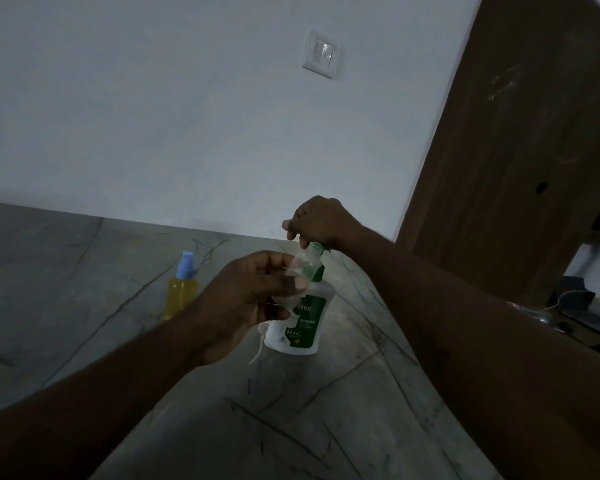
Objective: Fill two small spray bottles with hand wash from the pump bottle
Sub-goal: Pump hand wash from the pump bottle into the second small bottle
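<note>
Over a grey marbled desk [84, 271], beside the white wall [153, 133]: left hand [253, 299] clamped around a small clear spray bottle [303, 268], cap off, tilted, open neck raised toward the pump. Right hand [321, 221] closed over the head of the pump bottle [300, 323], green-labelled, standing on the desk just behind the clear one. Level inside the clear bottle could not be told in the dim light. Stood well to the left, on the desk: second spray bottle [182, 289], yellow liquid inside, blue sprayer on top, upright. Lay beside the pump bottle's base: thin white tube [258, 344]. Seen on the wall: light switch [323, 53]; to the right, brown door [516, 150].
</note>
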A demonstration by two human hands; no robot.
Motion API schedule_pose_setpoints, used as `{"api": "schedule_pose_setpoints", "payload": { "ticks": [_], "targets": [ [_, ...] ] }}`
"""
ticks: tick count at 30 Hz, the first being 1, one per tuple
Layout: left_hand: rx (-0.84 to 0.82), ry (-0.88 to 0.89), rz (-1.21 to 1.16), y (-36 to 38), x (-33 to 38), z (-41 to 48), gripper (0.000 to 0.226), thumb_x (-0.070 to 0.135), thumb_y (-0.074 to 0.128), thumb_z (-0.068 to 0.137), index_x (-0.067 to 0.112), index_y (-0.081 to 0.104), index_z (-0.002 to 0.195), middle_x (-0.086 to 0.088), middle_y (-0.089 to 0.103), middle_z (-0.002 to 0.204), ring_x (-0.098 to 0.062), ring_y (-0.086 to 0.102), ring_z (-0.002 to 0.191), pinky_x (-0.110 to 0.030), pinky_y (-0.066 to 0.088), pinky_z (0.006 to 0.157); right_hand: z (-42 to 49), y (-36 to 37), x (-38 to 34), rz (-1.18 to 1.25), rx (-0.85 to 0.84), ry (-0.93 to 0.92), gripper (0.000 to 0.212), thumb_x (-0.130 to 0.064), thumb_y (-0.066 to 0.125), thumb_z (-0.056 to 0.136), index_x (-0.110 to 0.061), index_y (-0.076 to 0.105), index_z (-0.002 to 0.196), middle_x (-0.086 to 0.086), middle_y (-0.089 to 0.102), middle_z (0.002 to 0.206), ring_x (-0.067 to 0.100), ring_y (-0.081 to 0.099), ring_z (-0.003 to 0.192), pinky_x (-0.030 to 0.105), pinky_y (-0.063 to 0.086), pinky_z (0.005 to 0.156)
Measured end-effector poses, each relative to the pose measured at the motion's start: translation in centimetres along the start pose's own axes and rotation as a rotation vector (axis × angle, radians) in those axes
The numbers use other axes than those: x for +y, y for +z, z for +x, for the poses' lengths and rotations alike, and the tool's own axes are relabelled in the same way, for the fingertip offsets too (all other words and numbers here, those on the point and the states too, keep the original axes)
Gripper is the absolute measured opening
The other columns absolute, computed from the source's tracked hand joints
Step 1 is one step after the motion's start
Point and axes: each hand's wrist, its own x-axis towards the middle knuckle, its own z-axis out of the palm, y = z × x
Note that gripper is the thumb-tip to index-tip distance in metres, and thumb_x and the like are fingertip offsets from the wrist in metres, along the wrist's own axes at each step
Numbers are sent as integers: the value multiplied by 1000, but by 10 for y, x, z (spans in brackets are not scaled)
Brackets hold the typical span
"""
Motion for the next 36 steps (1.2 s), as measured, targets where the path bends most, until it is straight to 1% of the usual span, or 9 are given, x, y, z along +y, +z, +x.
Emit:
{"api": "schedule_pose_setpoints", "payload": {
  "ticks": [4, 10, 13, 18, 24, 27, 29, 32, 36],
  "targets": [
    [72, 39, -102, -4, -11, 3, 41, 25, 72, 69, 0, 71, 101, -13, 74, 92, -18, 68, 77, -23, 55, 62, -1, -1, -2, -3, 9, -26, 37, -40, 59, 99, -13, 82, 87, -5, 62, 65, 14, 58, 60, 24, 45, 57],
    [148, 72, -41, 1, -21, -1, 31, 26, 65, 86, 2, 70, 106, -19, 75, 102, -21, 73, 79, -27, 59, 65, -6, 15, 6, 276, 16, 124, 42, -40, 59, 99, -13, 80, 73, -2, 51, 61, 15, 41, 50, 25, 32, 43],
    [216, 114, 51, 5, -23, -7, 22, 21, 59, 97, 7, 70, 109, -14, 77, 102, -22, 73, 78, -31, 58, 66, -7, 19, 3, 274, -15, 179, 40, -37, 60, 98, -14, 78, 71, -1, 55, 66, 17, 43, 54, 27, 33, 46],
    [272, 163, 137, 2, -17, -14, 19, 30, 54, 102, 17, 65, 111, -2, 79, 99, -20, 65, 55, -26, 47, 46, -6, 21, 2, 226, -39, 237, 36, -35, 59, 98, -10, 80, 82, 1, 64, 72, 18, 54, 59, 28, 38, 49],
    [215, 92, 20, -8, -16, -10, 31, 33, 70, 86, 17, 67, 112, -7, 78, 99, -17, 70, 65, -27, 52, 57, -3, 28, 8, 153, 4, 206, 31, -35, 64, 95, -17, 77, 73, -1, 71, 80, 18, 65, 74, 28, 48, 57],
    [151, 81, 25, -12, -16, -10, 36, 12, 78, 80, 10, 65, 113, -8, 78, 95, -17, 71, 72, -29, 54, 62, -4, 25, 3, 91, -17, 169, 32, -33, 62, 97, -13, 80, 81, 3, 77, 91, 22, 71, 85, 34, 55, 78],
    [124, 64, 10, -12, -18, -10, 40, 1, 77, 78, 8, 63, 115, -12, 78, 96, -20, 73, 75, -27, 56, 62, -5, 21, 3, 75, -13, 156, 33, -33, 60, 98, -11, 81, 84, -5, 71, 75, 18, 67, 75, 30, 52, 73],
    [124, 70, -32, -11, -18, -11, 37, 9, 75, 79, 6, 66, 115, -14, 77, 98, -25, 75, 77, -23, 58, 62, -2, 20, 7, 160, 22, 182, 30, -32, 65, 95, -14, 77, 74, -15, 63, 54, 9, 57, 61, 24, 43, 60],
    [124, 66, -67, -11, -20, -12, 33, 27, 67, 89, 3, 69, 112, -15, 78, 100, -28, 73, 71, -26, 58, 58, 5, 31, 13, 253, -30, 234, 21, -19, 69, 89, -18, 75, 68, -14, 77, 99, 10, 68, 78, 25, 52, 63]
  ]
}}
